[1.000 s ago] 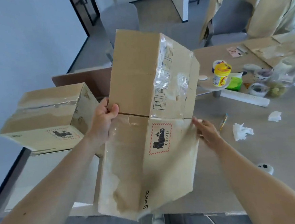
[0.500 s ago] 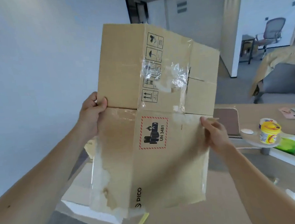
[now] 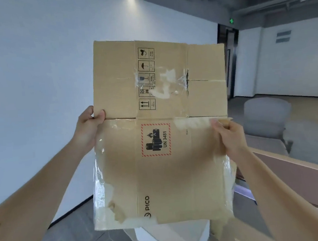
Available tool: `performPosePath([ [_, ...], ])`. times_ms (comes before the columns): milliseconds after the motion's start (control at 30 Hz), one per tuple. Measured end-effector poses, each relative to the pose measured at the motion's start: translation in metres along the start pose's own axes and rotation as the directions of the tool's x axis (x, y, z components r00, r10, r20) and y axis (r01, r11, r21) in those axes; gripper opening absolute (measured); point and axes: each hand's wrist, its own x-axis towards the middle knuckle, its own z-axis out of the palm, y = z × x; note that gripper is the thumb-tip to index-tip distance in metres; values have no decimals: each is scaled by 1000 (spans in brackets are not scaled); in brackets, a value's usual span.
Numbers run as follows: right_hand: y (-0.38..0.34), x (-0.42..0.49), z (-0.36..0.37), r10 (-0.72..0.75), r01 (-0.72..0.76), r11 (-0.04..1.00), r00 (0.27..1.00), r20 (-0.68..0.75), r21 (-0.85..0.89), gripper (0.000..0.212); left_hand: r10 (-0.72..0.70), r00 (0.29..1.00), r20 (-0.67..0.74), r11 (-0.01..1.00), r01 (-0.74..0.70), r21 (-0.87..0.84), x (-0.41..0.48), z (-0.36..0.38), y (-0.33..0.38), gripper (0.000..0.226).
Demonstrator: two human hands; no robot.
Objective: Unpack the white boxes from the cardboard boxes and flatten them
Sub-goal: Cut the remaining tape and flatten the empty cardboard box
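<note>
One box (image 3: 177,172) is in hand, collapsed flat and held upright before the camera. The left hand (image 3: 89,125) grips its left edge at the middle crease, thumb on the front and fingers curled behind. The right hand (image 3: 229,133) pinches the right edge at the same crease. Torn tape (image 3: 98,191) clings to the lower left edge.

Judgement: this box is emptied and flattened, and only needs setting aside. A white shape (image 3: 163,236) lies beneath it; whether it is a white box cannot be told. Beyond stand a partition (image 3: 301,177) and a grey seat (image 3: 266,112). No other boxes are in view, so the work remaining cannot be assessed.
</note>
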Motion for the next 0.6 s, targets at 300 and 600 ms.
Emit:
performPosePath([
  [300, 37, 16, 285, 60, -61, 998, 955, 292, -4, 35, 0, 946, -325, 989, 48, 140, 23, -241, -16, 10],
  [600, 95, -27, 504, 130, -142, 990, 810, 572, -25, 26, -29, 749, -662, 945, 236, 225, -1, -417, -40, 11],
])
